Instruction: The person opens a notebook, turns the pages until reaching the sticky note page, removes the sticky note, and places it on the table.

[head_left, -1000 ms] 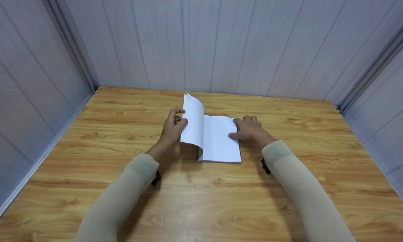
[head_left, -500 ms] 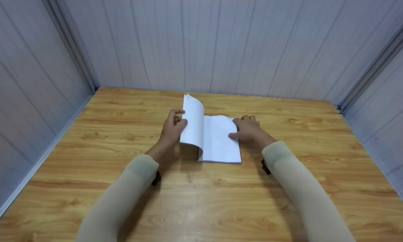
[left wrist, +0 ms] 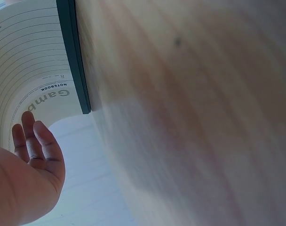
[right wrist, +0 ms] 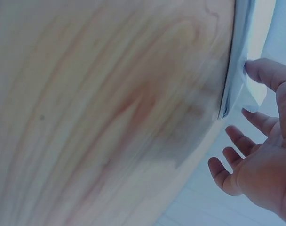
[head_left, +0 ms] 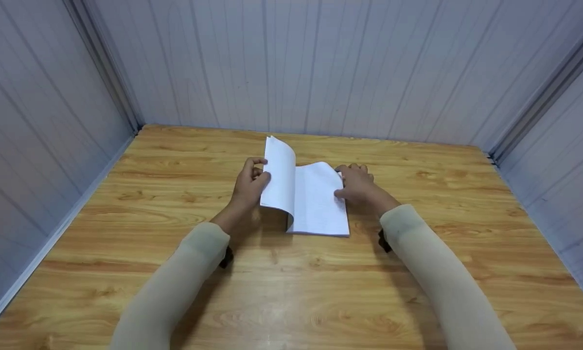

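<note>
1. One notebook (head_left: 315, 214) lies opened on the wood-grain table (head_left: 291, 291), between the two hands. The lying pages (head_left: 313, 194) are on its right; a raised bundle of pages (head_left: 277, 177) stands up from the fold, curving over to the left.
2. Left hand (head_left: 250, 187): pinching the outer edge of the raised bundle between thumb and fingers, about midway along.
3. Right hand (head_left: 358, 187): thumb and index finger at the outer edge of the lying pages, near the far corner, where the top sheet (head_left: 323, 172) bows upward. Cannot tell whether paper is pinched there; the other fingers are loosely bent in the right wrist view.
4. Left wrist view: ruled lines and the printed word NOTEBOOK (left wrist: 54, 87) on the curved paper; a dark green edge (left wrist: 73, 56) runs alongside, probably the cover.
5. Handling (judged): light; single sheets limp, bundle springy and likely to flop back if released.
6. Surface (judged): dry and smooth, so sheets may slide over or cling to one another. Creases likelier than tears; corners weakest.
7. Hold (judged): bundle at mid outer edge, soft pinch, flat pads; single sheet by the far outer corner; whole notebook near the fold, cover included.
</note>
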The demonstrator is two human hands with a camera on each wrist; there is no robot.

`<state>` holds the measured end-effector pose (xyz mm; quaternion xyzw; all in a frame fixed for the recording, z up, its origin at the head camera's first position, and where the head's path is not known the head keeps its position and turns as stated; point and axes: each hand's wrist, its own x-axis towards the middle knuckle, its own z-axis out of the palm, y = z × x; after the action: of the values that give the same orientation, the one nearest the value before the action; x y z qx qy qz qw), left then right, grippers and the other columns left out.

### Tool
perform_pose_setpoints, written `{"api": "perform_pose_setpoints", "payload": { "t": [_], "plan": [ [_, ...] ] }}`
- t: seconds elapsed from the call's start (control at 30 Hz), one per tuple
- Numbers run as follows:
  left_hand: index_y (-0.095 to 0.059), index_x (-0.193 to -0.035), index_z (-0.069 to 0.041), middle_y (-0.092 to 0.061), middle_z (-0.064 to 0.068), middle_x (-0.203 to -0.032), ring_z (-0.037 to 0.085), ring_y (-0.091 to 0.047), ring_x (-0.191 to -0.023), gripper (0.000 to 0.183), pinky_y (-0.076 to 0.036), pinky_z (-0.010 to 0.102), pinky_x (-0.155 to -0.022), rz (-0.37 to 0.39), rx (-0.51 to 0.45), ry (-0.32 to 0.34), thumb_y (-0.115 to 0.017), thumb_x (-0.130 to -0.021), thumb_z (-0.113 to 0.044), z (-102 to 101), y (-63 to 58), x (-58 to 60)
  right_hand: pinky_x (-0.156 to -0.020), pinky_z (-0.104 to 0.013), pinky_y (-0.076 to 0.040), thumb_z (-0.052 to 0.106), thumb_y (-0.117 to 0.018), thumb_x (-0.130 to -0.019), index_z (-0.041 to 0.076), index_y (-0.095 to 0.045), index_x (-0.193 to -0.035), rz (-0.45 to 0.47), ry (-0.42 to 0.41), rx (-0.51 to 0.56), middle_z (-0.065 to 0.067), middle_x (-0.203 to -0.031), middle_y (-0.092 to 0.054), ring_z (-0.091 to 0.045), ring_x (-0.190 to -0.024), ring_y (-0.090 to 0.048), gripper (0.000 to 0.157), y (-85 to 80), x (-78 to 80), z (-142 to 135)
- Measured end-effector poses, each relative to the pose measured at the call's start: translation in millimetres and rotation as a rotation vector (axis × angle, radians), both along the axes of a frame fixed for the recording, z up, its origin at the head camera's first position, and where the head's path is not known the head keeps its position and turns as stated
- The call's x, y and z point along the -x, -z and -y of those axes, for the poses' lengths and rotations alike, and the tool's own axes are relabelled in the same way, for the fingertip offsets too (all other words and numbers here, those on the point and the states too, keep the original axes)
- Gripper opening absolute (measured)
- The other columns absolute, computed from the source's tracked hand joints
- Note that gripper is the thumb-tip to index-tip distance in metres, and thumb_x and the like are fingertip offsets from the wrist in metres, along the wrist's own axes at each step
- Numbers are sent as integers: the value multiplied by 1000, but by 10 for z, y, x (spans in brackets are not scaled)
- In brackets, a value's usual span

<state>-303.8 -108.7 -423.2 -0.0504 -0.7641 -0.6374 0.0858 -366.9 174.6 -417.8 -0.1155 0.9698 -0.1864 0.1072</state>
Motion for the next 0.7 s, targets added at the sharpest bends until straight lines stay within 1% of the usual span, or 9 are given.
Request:
{"api": "perform_pose_setpoints", "payload": {
  "t": [0.13, 0.23, 0.27, 0.3, 0.37, 0.47, 0.5, 0.63, 0.7],
  "plan": [
    [-49, -120, -16, -45, 3, -82, 17, -43, -76, 30, -38, 30, -67, 5, -9, -1, -48, -90, -15, 1, 2, -3, -105, -47, -34, 19, -63, -86, 7, -36, -144, 36, 43, 134, -18, -129, -52, -31, -118, -45, 65, -37, -26, 25],
    [-50, -120, -17, -45, 3, -84, 17, -43, -77, 30, -38, 30, -68, 2, -20, 4, -48, -91, -15, -1, 0, -9, -96, -42, -46, 12, -59, -88, 1, -29, -147, 53, 88, 212, -21, -125, -55, -27, -110, -53, 68, -56, -42, 46],
    [-51, -121, -16, -45, 4, -84, 17, -42, -77, 31, -37, 30, -67, 8, -24, 9, -48, -91, -13, -5, -42, -40, -92, -40, -47, 11, -58, -88, 0, -27, -148, 53, 101, 228, -21, -122, -56, -27, -106, -54, 69, -59, -45, 52],
    [-51, -121, -16, -45, 3, -84, 17, -42, -76, 31, -37, 30, -67, 4, -26, 9, -48, -91, -13, -7, -43, -40, -88, -38, -48, 10, -58, -88, 0, -27, -149, 50, 118, 239, -19, -118, -57, -25, -103, -54, 69, -61, -43, 60],
    [-52, -121, -16, -43, 3, -84, 17, -40, -75, 32, -35, 29, -67, 2, -38, 11, -47, -90, -12, -10, -46, -44, -76, -33, -49, 9, -57, -88, 0, -32, -147, 30, 135, 249, -15, -105, -59, -23, -90, -55, 64, -57, -38, 64],
    [-52, -120, -16, -42, 2, -83, 16, -39, -73, 33, -34, 28, -66, 1, -40, 2, -45, -89, -10, -13, -49, -39, -67, -30, -45, 10, -55, -89, 1, -40, -142, -13, 131, 241, -12, -98, -60, -21, -83, -56, 56, -62, -37, 64],
    [-53, -119, -17, -42, 2, -84, 16, -38, -73, 32, -33, 28, -65, -6, -38, -4, -45, -88, -11, -10, -11, -8, -65, -29, -45, 11, -55, -89, 2, -43, -140, -30, 128, 238, -12, -97, -60, -21, -82, -56, 53, -65, -36, 63],
    [-52, -119, -15, -43, 2, -85, 15, -39, -74, 31, -34, 28, -65, 1, -28, -9, -45, -89, -11, -4, -6, -5, -67, -29, -46, 17, -52, -93, 9, -47, -136, -74, 122, 249, -12, -103, -63, -20, -85, -59, 44, -79, -63, 81],
    [-53, -118, -16, -43, 2, -86, 15, -39, -75, 31, -34, 28, -66, 1, -25, -8, -45, -89, -12, -2, -5, -9, -65, -29, -46, 20, -50, -96, 11, -49, -135, -90, 113, 271, -12, -102, -64, -19, -81, -58, 40, -82, -75, 93]
  ]
}}
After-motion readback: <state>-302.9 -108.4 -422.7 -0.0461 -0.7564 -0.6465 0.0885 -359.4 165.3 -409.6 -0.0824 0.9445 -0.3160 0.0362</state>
